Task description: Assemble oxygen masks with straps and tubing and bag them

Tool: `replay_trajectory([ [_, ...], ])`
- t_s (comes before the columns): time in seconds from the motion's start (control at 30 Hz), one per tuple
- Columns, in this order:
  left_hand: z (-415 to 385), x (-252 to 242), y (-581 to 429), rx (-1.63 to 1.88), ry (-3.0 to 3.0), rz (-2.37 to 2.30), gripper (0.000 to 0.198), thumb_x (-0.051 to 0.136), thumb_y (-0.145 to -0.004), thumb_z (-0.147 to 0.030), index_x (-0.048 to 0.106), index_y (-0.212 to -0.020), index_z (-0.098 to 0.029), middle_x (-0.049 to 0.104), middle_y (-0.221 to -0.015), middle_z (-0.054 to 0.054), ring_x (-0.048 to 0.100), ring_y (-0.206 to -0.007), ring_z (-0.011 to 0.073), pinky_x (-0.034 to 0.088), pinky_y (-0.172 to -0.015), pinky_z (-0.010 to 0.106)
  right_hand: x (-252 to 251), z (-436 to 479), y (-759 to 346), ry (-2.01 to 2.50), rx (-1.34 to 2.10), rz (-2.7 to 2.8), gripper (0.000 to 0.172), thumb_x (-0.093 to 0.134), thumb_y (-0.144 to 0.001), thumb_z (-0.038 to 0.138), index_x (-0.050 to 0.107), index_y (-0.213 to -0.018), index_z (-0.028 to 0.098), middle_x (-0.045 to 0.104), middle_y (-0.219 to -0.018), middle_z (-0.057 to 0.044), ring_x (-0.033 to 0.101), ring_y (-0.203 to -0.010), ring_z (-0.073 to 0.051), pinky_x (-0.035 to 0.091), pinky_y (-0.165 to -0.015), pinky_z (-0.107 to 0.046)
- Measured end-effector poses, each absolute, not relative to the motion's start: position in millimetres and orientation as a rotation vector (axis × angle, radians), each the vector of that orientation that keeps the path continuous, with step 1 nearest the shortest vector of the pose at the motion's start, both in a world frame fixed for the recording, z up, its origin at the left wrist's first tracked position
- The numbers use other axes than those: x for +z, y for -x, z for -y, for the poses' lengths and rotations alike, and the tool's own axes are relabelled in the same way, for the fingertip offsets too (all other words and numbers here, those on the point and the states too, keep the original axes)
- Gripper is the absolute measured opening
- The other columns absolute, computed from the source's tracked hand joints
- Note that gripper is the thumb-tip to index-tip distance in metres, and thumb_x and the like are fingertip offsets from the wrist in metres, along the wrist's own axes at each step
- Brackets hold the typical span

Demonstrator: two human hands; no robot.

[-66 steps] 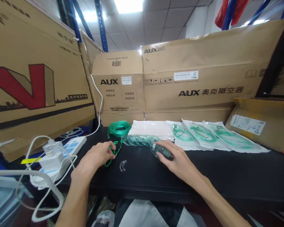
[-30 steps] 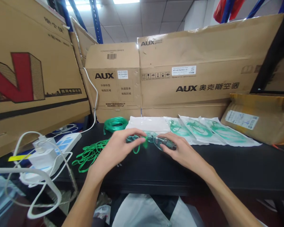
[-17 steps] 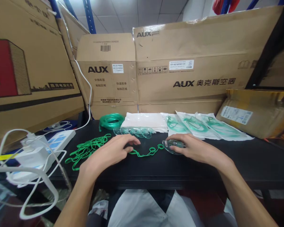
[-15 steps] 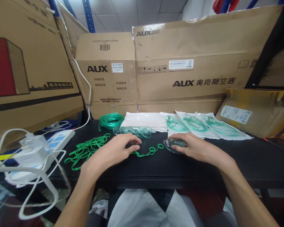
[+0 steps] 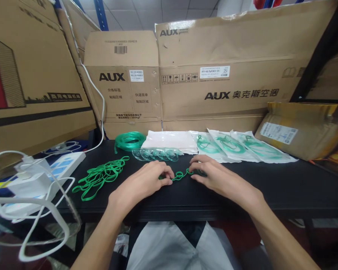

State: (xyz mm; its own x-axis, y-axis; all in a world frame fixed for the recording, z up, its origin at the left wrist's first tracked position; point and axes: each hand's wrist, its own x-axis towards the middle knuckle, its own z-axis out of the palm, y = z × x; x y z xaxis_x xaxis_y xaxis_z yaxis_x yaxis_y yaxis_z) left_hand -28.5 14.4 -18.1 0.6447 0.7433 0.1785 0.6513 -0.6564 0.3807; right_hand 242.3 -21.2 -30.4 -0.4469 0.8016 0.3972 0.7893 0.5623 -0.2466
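My left hand (image 5: 155, 177) is closed at the fingertips on one end of a short green elastic strap (image 5: 178, 176), which lies looped and twisted across the dark tabletop. My right hand (image 5: 210, 171) has its thumb and index finger curled at the strap's other end, near a small loop. Under the right palm, a clear plastic mask (image 5: 199, 173) is mostly hidden. Behind both hands, several clear masks (image 5: 157, 154) overlap in a row. To the left lies a loose heap of green elastic straps (image 5: 101, 177).
A coil of green tubing (image 5: 129, 141) sits beside a stack of white pouches (image 5: 170, 141). Three pouches with green tubing (image 5: 231, 144) lie to the right. White power strips and cables (image 5: 42, 180) crowd the left edge. Cardboard boxes (image 5: 219, 82) stand behind.
My right hand has moved left from gripping the clear mask to the strap's end. My left hand has shifted right and closed on the strap. The view has tilted slightly.
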Motion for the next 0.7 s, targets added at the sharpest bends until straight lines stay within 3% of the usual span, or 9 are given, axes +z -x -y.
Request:
replay_trajectory([
  [0.13, -15, -18, 32, 0.453, -2.58, -1.119, 0.015, 0.064, -0.096, -0.034, 0.074, -0.106, -0.031, 0.073, -0.11, -0.001, 0.064, -0.11, 0.0217, 0.044, -0.092, 0.029, -36, 20, -230, 1.287, -0.184, 2.38, 0.012, 0.061, -0.098, 0.019, 0.071, -0.102, 0.024, 0.063, -0.127, -0.01, 0.052, -0.136, -0.031, 0.028, -0.124, -0.062],
  [0.23, -16, -19, 34, 0.444, -2.574, -1.136, 0.015, 0.063, -0.096, -0.033, 0.075, -0.105, -0.031, 0.073, -0.11, 0.0, 0.064, -0.11, 0.0225, 0.044, -0.092, 0.03, -36, 19, -226, 1.345, -0.249, 2.408, 0.019, 0.052, -0.101, 0.014, 0.07, -0.096, 0.02, 0.064, -0.126, -0.013, 0.045, -0.143, -0.034, 0.025, -0.124, -0.065],
  [0.33, -15, -16, 32, 0.471, -2.572, -1.157, 0.014, 0.064, -0.096, -0.031, 0.074, -0.105, -0.029, 0.073, -0.109, 0.0, 0.064, -0.109, 0.0223, 0.045, -0.091, 0.03, -32, 21, -229, 1.299, -0.181, 2.398, 0.023, 0.047, -0.105, 0.018, 0.068, -0.096, 0.021, 0.062, -0.134, -0.013, 0.044, -0.145, -0.031, 0.027, -0.125, -0.059],
  [0.47, -5, -5, 22, 0.66, -2.559, -1.136, 0.015, 0.065, -0.097, -0.034, 0.074, -0.108, -0.028, 0.071, -0.11, 0.0, 0.065, -0.105, 0.0208, 0.045, -0.092, 0.029, -22, 24, -236, 1.233, 0.075, 2.325, 0.016, 0.053, -0.103, 0.028, 0.069, -0.102, 0.027, 0.055, -0.148, -0.007, 0.045, -0.146, -0.027, 0.04, -0.119, -0.047],
  [0.7, 7, 1, 0, 0.837, -2.428, -1.065, 0.022, 0.063, -0.099, -0.044, 0.08, -0.1, -0.03, 0.073, -0.098, -0.003, 0.065, -0.091, 0.0171, 0.043, -0.081, 0.027, -7, 25, -236, 1.15, 0.269, 2.189, 0.014, 0.059, -0.101, 0.029, 0.073, -0.096, 0.028, 0.06, -0.145, -0.004, 0.058, -0.134, -0.025, 0.042, -0.113, -0.043],
])
